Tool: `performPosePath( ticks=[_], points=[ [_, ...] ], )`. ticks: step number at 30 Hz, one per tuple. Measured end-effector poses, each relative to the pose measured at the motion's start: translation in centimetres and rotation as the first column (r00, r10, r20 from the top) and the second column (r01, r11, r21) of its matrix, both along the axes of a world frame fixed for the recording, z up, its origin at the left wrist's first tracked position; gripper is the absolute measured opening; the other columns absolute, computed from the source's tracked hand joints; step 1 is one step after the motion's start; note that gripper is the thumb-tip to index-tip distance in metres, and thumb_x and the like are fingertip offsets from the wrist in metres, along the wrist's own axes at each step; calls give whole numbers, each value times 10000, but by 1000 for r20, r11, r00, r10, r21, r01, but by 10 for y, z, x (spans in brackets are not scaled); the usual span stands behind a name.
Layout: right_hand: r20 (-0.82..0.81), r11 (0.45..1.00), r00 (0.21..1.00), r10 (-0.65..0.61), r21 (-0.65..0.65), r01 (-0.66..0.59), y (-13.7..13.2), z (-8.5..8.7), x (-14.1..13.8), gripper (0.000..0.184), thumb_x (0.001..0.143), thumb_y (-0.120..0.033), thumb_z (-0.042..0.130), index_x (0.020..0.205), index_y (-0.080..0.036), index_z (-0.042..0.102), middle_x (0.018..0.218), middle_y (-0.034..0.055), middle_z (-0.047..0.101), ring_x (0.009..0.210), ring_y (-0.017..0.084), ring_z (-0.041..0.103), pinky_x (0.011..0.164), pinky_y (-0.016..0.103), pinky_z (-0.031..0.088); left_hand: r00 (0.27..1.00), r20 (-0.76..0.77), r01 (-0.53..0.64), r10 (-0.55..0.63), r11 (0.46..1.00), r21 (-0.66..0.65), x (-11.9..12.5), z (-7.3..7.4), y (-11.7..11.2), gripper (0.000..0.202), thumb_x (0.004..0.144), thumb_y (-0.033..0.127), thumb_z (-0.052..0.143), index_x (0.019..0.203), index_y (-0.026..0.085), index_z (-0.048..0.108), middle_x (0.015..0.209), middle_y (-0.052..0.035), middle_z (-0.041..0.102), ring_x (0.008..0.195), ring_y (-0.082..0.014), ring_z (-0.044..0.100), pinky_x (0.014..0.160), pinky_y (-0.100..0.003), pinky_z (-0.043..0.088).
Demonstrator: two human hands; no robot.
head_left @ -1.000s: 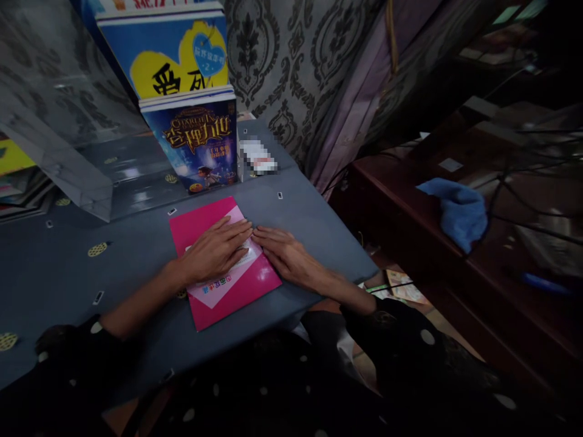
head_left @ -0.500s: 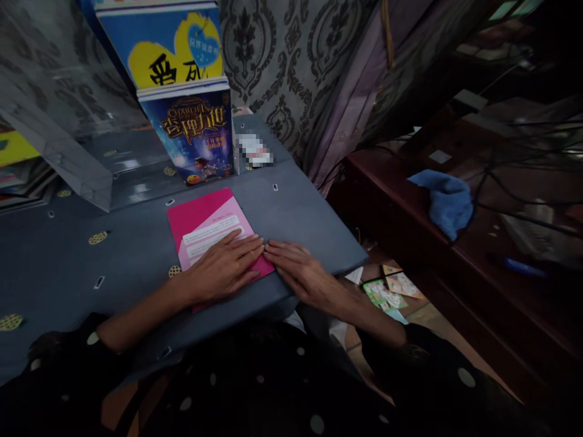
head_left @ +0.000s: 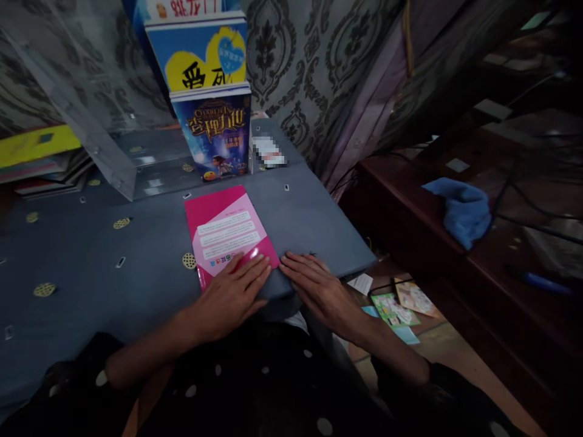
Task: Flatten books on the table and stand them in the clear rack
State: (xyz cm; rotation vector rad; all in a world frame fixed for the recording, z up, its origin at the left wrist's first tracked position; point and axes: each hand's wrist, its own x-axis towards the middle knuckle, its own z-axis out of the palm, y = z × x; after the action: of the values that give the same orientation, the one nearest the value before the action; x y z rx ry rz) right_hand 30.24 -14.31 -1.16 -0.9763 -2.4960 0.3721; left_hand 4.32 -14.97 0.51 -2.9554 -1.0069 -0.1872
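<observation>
A pink booklet (head_left: 216, 209) lies flat and closed on the blue-grey tablecloth (head_left: 155, 249), with white text panels on its cover. My left hand (head_left: 232, 291) rests palm down over the booklet's near edge, fingers stretched out, hiding its lower part. Just past the booklet's near right corner, my right hand (head_left: 319, 285) lies flat at the table's edge, fingers extended. Its fingertips are close to the corner; I cannot tell whether they touch it. Neither hand grasps anything.
Upright books (head_left: 214, 136) stand in a clear acrylic rack (head_left: 109, 158) behind the booklet. More books (head_left: 50, 164) are stacked at the left. To the right, a dark red wooden desk (head_left: 410, 224) holds a blue cloth (head_left: 464, 209) and cables. Picture cards (head_left: 396, 309) lie on the floor.
Both hands have slid back toward me, uncovering more of the booklet's cover. A gap has opened between my two hands. The whole view has shifted slightly.
</observation>
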Motion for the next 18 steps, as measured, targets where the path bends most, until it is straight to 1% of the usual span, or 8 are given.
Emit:
performPosePath(
  ticks=[2, 5, 7, 9, 11, 13, 15, 18],
  points=[
    [-9, 1000, 1000, -1, 8, 1, 0, -1, 0, 468, 997, -126, 430, 1447, -205, 532, 1412, 114, 632, 1377, 243, 531, 1119, 532, 460, 999, 29, -31, 30, 999, 29, -14, -2, -13, 515, 1086, 381, 298, 1515, 105, 367, 1581, -128, 427, 1488, -227, 363, 1260, -456, 191],
    [-39, 1000, 999, -8, 16, 9, 0, -1, 0, 445, 1010, -153, 441, 1440, -213, 535, 1396, 106, 645, 1370, 244, 537, 1101, 539, 477, 994, 69, -90, 85, 994, 69, -41, -2, -33, 528, 1084, 307, 315, 1576, 123, 259, 1556, -121, 464, 1477, -217, 384, 1253, -467, 219],
    [-57, 1000, 998, -5, 25, 6, 3, 0, 0, 412, 1022, -187, 450, 1421, -194, 554, 1395, 120, 643, 1357, 249, 548, 1087, 530, 494, 991, 81, -117, 110, 989, 88, -60, -3, -44, 566, 1080, 292, 331, 1605, 150, 178, 1530, -108, 502, 1454, -212, 421, 1243, -469, 248],
    [-55, 1000, 998, -1, 26, 2, 8, 1, -1, 394, 1031, -232, 461, 1408, -185, 566, 1415, 140, 622, 1351, 253, 553, 1080, 514, 503, 987, 77, -147, 140, 983, 108, -75, -4, -50, 582, 1076, 293, 341, 1615, 188, 150, 1527, -83, 511, 1444, -211, 435, 1228, -463, 285],
    [-37, 999, 999, 1, 34, 1, 16, 0, -4, 404, 1032, -292, 485, 1416, -191, 561, 1444, 155, 593, 1359, 263, 544, 1082, 513, 502, 985, 66, -167, 159, 977, 134, -86, -8, -51, 588, 1076, 353, 339, 1616, 216, 152, 1535, -69, 502, 1436, -224, 446, 1205, -459, 328],
    [-7, 999, 1000, 6, 54, -6, 26, -3, -10, 455, 1018, -360, 524, 1439, -186, 539, 1466, 177, 567, 1378, 290, 523, 1090, 544, 488, 981, 55, -194, 188, 971, 141, -92, -14, -47, 624, 1067, 431, 338, 1620, 228, 132, 1549, -79, 480, 1439, -251, 442, 1179, -466, 364],
    [34, 997, 999, 22, 70, -24, 35, -5, -17, 547, 992, -428, 570, 1469, -170, 504, 1483, 203, 542, 1400, 320, 495, 1110, 584, 455, 970, 57, -242, 236, 960, 141, -95, -21, -41, 694, 1043, 499, 371, 1624, 229, 104, 1577, -106, 432, 1453, -292, 417, 1148, -478, 402],
    [85, 997, 996, 42, 62, -47, 43, -7, -25, 709, 937, -529, 629, 1521, -176, 438, 1513, 225, 499, 1440, 350, 438, 1144, 616, 396, 951, 96, -306, 295, 943, 130, -94, -27, -31, 832, 976, 580, 483, 1628, 233, 101, 1617, -136, 346, 1466, -346, 385, 1092, -485, 463]
  ],
)
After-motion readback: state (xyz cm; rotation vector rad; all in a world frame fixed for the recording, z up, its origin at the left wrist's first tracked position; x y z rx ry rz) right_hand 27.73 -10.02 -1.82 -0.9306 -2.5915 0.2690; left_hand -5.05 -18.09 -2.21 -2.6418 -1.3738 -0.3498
